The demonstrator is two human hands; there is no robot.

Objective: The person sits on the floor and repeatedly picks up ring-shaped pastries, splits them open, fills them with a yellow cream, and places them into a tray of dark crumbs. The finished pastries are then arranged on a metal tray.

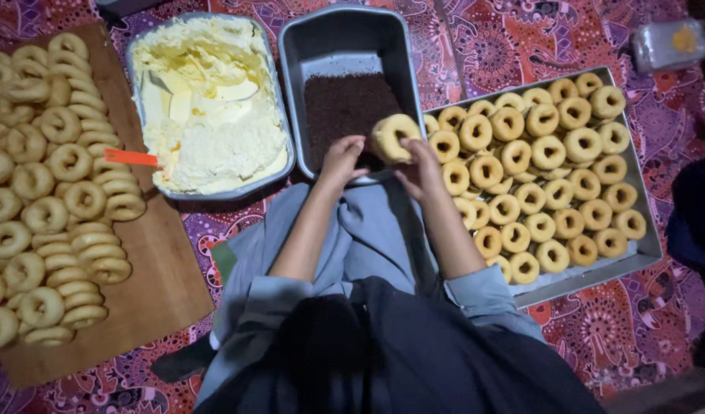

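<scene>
Patterned red-and-purple cloth [521,38] covers the floor, and all items sit directly on it around a seated person in grey sleeves.

Item: right hand [420,170], fingers curled, pinching one pale ring doughnut [395,136] by its edge. The doughnut is held up on edge, its hole facing the onlooker, over the near rim of the dark pan.

Item: left hand [342,159], just beside the right one, fingers bent in loosely with the thumb out toward the doughnut. Whether it touches the doughnut cannot be told.

Item: dark rectangular metal pan [291,84], directly beyond both hands, its floor partly covered with dark brown sprinkles [345,103].

Item: second metal pan [270,54], beyond and to the left of the left hand, filled with pale yellow cream [214,130]. An orange handle [131,158] juts out over its near left rim.

Item: metal tray [644,245], right of the right hand, packed with rows of plain ring doughnuts [548,152], the nearest of them just beside that hand.

Item: wooden board [161,284], well to the left of the left hand, stacked with overlapping ring doughnuts [46,176].

Item: small clear packet [669,44], far beyond the tray on the right; contents too blurred to tell.
</scene>
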